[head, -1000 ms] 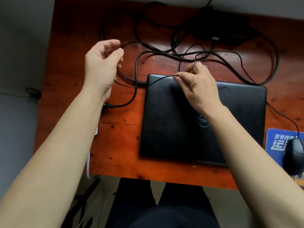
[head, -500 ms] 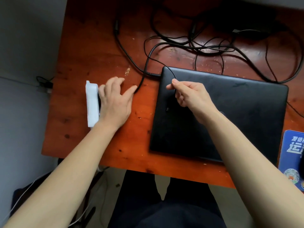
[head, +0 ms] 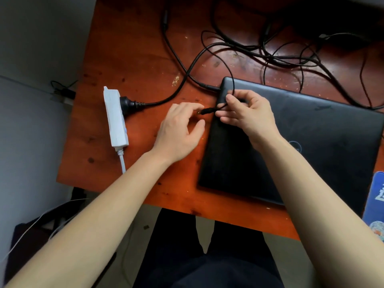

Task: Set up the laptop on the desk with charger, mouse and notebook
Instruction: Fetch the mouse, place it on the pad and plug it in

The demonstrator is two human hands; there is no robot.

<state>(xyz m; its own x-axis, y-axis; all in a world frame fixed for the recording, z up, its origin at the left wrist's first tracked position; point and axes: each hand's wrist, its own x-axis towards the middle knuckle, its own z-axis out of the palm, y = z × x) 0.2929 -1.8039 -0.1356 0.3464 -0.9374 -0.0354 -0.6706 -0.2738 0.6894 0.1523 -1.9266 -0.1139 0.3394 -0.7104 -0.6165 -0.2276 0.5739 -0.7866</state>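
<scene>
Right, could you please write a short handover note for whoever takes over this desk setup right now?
Right hand pinches the thin cable just behind its barrel plug, over the closed laptop's left edge.
Left hand: fingers loose at the plug's tip, not clearly gripping.
Done: black mains plug sits in the white power strip; a thicker cable meets the laptop's rear-left corner.
Left: seat the barrel plug, open the laptop; mouse and notebook are out of view.

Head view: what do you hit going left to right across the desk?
White power strip → black plug seated in it → left hand → charger cable end → right hand pinching that cable, over the left edge of the laptop → blue mouse pad at the frame's right edge.
</scene>
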